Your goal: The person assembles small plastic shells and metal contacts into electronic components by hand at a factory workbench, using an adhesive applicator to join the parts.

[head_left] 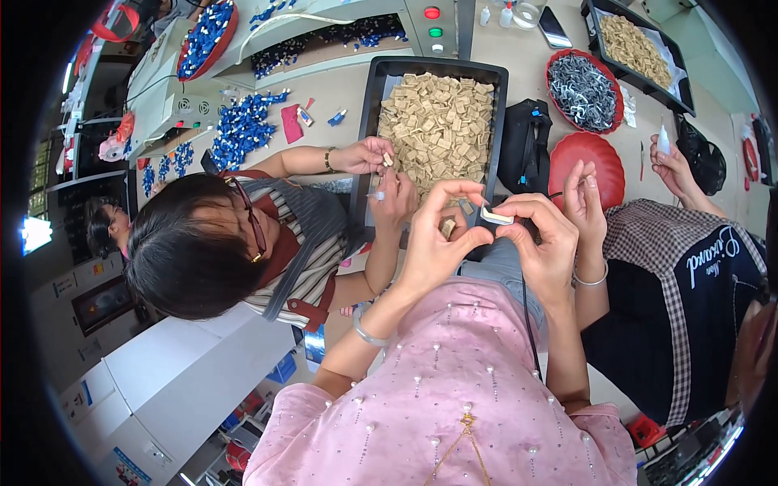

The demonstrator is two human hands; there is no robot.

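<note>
My right hand (545,235) pinches a small cream-and-black piece (497,217) between thumb and fingers, in front of my chest. Close beside it, my left hand (442,243) is curled, with a small beige block (447,228) tucked inside its fingers. Its index fingertip nearly meets the piece in my right hand; whether they touch, I cannot tell. Just beyond my hands stands a black tray (438,65) heaped with beige rectangular blocks (438,121).
On the left a co-worker's hands (391,190) work over the tray. Another person on the right holds a small white bottle (664,142). Also on the table are a black pouch (523,146), a red plate (587,166), a bowl of dark-and-white pieces (581,91) and blue pieces (243,125).
</note>
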